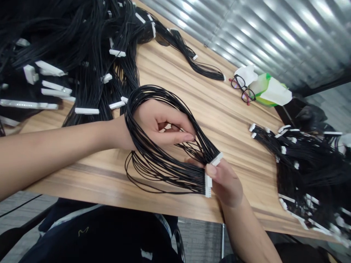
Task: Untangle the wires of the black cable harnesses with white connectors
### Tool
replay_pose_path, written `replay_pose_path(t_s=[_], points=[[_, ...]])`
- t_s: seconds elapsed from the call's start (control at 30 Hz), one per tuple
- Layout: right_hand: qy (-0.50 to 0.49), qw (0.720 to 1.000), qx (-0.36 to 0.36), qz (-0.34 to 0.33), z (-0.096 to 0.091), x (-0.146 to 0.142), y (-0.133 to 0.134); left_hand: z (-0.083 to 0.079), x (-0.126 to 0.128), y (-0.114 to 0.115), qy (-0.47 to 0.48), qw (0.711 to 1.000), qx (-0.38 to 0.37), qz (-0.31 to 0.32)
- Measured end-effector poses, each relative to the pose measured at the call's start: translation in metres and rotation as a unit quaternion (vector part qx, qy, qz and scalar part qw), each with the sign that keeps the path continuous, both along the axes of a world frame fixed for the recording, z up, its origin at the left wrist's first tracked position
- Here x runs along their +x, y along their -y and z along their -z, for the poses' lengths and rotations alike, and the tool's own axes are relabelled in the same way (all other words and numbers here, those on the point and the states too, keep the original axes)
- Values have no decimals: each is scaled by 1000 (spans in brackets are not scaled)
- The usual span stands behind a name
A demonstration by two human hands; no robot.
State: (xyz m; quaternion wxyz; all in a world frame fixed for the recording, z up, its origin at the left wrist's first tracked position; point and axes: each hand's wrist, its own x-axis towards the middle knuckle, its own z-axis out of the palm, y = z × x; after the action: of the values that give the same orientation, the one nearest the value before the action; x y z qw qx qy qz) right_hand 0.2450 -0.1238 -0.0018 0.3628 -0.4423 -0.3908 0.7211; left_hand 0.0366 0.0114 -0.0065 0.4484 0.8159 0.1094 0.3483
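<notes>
A bundle of thin black wires (161, 160) loops around my left hand (161, 126), draped over the wrist and the back of the hand. That hand's fingers are curled, thumb pressed to fingertips on some strands. The bundle's two white connectors (208, 184) sit together at its ends. My right hand (225, 180) pinches both connectors between thumb and fingers, just right of my left hand, above the wooden table (175, 73).
A big heap of black wire harnesses with white connectors (68, 54) fills the table's far left. A second pile of harnesses (307, 164) lies at the right edge. Glasses (242, 87) and a green-and-white pack of tissues (270, 89) rest at the back.
</notes>
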Motion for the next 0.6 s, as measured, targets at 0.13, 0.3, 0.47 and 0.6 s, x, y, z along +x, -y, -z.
replay_pose_path(t_s=[0.13, 0.3, 0.47, 0.6], points=[[8, 1000, 1, -29, 0, 1, -1, 1, -1, -2, 41, 999, 24, 7], [5, 998, 1, -64, -4, -1, -3, 1, -3, -4, 0, 994, -27, 101], [13, 998, 4, -68, -11, -3, -5, 3, 0, -3, -2, 987, -77, 144], [30, 997, 27, -61, -10, -2, -3, 5, -4, -5, 6, 988, -68, 138]])
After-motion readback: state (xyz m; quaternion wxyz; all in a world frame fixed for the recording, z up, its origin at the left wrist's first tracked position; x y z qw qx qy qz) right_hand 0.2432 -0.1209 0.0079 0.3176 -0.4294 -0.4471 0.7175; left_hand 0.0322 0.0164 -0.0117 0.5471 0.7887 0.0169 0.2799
